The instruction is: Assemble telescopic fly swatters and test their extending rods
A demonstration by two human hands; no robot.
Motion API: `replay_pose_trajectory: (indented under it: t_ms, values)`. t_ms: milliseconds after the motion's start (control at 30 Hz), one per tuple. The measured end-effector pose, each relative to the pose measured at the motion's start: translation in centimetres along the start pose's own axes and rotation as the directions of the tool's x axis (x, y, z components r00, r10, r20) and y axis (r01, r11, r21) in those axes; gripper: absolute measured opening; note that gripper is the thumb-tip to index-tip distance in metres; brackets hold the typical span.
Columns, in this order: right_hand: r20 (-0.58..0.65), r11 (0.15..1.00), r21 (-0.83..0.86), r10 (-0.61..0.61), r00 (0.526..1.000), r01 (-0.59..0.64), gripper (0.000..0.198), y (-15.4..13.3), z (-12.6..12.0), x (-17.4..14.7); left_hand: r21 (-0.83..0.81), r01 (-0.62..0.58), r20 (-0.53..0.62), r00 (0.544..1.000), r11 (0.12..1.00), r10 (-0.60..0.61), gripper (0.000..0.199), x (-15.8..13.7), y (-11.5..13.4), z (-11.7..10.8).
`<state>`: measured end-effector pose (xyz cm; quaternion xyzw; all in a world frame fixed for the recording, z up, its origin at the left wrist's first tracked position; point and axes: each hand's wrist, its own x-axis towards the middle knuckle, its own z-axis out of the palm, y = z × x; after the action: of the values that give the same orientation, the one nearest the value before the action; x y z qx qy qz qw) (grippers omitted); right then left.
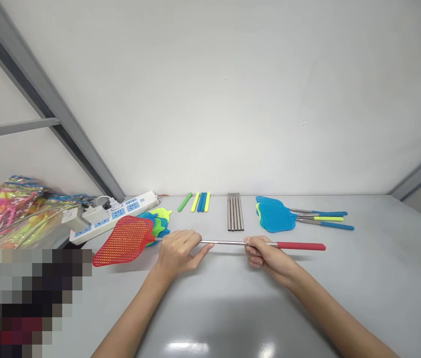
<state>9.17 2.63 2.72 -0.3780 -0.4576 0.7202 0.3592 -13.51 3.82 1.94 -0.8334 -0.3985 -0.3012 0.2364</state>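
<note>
"Above the grey table (389, 278), what is held?"

"A red fly swatter (124, 241): its rod (228, 242) is gripped by the left hand (178, 249) near the head, by the right hand (266, 254) near the handle (301, 246)."

"And behind it?"

"Metal tubes (235, 213) are laid in a row, left of stacked swatters (278, 217)."

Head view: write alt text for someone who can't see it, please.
A left hand and right hand hold a red fly swatter by its metal rod above a grey table. Behind lie colored sticks, metal tubes and more swatters, with a power strip at left.
</note>
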Motion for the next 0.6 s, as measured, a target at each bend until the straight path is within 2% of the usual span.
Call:
replay_pose_trajectory:
  t_ms: [433,600]
  values:
    - [-0.029,0.999,0.041,-0.006,1.000,0.008,0.031,-0.1,-0.9,0.5,0.018,0.032,0.029,0.999,0.999,-0.032,0.026,-0.3,-1.1,0.2]
    - [-0.016,1.000,0.027,-0.007,1.000,0.008,0.032,-0.2,-1.4,0.6,0.009,0.032,-0.001,0.999,0.999,-0.032,0.027,-0.3,-1.6,0.2]
